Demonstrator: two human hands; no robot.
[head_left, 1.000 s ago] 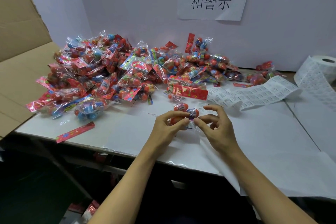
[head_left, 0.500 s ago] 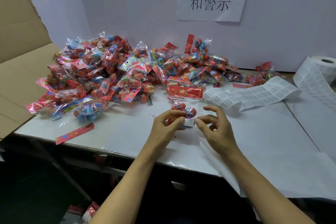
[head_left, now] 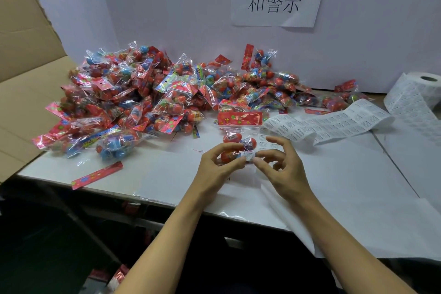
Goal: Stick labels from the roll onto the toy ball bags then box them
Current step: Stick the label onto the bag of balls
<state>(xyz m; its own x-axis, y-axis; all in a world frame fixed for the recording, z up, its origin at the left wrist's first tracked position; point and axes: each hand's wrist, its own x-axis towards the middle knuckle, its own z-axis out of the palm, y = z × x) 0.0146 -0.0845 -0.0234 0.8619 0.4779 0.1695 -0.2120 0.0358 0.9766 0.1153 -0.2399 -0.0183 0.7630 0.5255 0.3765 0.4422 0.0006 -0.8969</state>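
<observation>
The left hand has its grip on a toy ball bag at the table's centre; the right hand pinches a label onto it, the label roll at 2 o'clock.

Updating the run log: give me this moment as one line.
step: labelling | left hand: grips toy ball bag | right hand: fingertips at white label on bag | label strip: unrolled | boxed: not yet
</observation>
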